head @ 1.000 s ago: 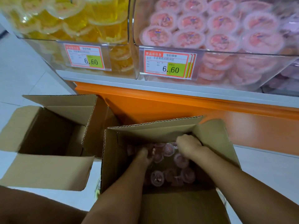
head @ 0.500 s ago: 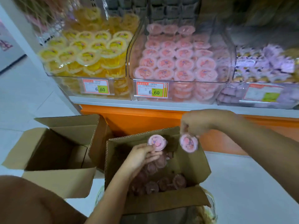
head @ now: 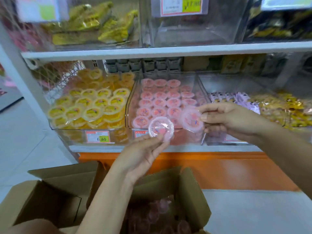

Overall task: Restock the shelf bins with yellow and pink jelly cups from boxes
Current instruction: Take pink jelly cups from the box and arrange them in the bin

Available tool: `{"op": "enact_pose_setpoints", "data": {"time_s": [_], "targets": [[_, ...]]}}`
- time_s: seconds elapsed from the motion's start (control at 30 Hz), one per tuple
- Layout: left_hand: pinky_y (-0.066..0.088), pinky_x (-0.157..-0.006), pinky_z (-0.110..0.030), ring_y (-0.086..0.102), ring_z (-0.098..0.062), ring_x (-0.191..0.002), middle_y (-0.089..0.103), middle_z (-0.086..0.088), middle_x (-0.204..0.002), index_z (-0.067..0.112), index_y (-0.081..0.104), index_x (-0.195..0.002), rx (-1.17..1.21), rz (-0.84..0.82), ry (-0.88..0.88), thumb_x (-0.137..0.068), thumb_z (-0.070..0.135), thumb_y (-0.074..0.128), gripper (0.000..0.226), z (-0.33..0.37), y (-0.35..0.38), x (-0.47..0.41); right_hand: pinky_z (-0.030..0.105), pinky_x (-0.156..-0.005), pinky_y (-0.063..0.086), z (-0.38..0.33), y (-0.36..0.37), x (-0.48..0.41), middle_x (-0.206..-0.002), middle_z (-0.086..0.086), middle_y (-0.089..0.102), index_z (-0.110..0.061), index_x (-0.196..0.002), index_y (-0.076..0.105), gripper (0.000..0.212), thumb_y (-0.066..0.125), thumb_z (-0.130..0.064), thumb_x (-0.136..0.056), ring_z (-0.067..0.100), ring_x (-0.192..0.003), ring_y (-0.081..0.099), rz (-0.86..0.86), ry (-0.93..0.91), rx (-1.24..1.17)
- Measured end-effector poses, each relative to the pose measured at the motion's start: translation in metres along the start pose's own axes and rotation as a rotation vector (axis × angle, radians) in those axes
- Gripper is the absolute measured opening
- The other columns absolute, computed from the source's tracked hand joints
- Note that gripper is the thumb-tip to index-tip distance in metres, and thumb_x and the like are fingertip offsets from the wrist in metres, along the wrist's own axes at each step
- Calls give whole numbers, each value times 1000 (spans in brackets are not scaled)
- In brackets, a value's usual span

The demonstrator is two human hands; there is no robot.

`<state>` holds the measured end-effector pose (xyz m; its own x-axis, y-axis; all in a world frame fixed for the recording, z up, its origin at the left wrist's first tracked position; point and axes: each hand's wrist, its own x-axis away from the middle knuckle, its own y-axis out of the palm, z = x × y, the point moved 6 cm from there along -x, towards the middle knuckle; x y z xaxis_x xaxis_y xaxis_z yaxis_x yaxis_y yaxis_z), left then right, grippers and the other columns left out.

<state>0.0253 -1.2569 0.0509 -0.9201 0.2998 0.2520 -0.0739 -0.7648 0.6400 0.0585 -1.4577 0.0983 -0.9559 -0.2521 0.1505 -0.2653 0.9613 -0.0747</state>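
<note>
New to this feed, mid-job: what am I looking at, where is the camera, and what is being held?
No machine here: these are a person's bare arms, seen from one wide-angle camera worn on the head, looking forward and down. The left hand holds one pink jelly cup, the right hand a second pink jelly cup, both in front of the clear pink-cup bin on the shelf. The yellow-cup bin sits to its left. Below, an open cardboard box holds more pink cups; another open box stands left of it.

Pink bin's price tag mostly hidden behind held cup, upper labels blurred, box cut off below
</note>
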Motion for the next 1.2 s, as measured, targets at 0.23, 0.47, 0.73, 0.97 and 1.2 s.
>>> {"op": "enact_pose_setpoints", "data": {"time_s": [0.23, 0.47, 0.73, 0.97, 1.2], "targets": [[59, -71, -27, 72, -25, -81, 65, -25, -109, -7, 57, -96, -57, -8, -106, -88, -6, 52, 9, 30, 37, -52, 18, -58, 55, -16, -24, -35, -72, 3, 69, -10, -94, 65, 19, 53, 4, -90, 9, -59, 62, 196, -37, -146], [57, -73, -28, 67, -29, -93, 66, -25, -89, -4, 53, -90, -79, 86, -93, -96, -2, 41, 14, 49, 39, -98, 15, -64, 40, -50, -67, -102, -97, -2, 68, -10, -111, 69, 22, 56, -11, -93, 8, -83, 57, 549, -206, 669], [53, -46, -17, 62, -8, -43, 65, -6, -51, -3, 54, -85, -290, 200, 8, -95, -2, 45, 14, 72, 23, -144, 18, -79, 35, -65, -69, -215, -119, 8, 65, -10, -111, 70, 36, 46, 5, -88, 20, -109, 57, 347, -209, 1181], [53, -45, -18, 62, -10, -41, 62, -5, -45, -7, 52, -74, -368, 245, 105, -97, -5, 40, 26, 80, 16, -166, 22, -76, 42, -61, -78, -252, -109, 6, 70, -7, -106, 72, 27, 57, -1, -85, 16, -96, 62, 241, -172, 1250], [51, -42, -18, 60, -9, -39, 60, -14, -58, -12, 52, -86, -348, 267, 121, -96, -9, 39, 17, 78, 17, -171, 25, -72, 36, -55, -84, -250, -97, 5, 64, -11, -93, 65, 16, 71, -16, -78, 17, -85, 53, 347, -204, 1287]]}}
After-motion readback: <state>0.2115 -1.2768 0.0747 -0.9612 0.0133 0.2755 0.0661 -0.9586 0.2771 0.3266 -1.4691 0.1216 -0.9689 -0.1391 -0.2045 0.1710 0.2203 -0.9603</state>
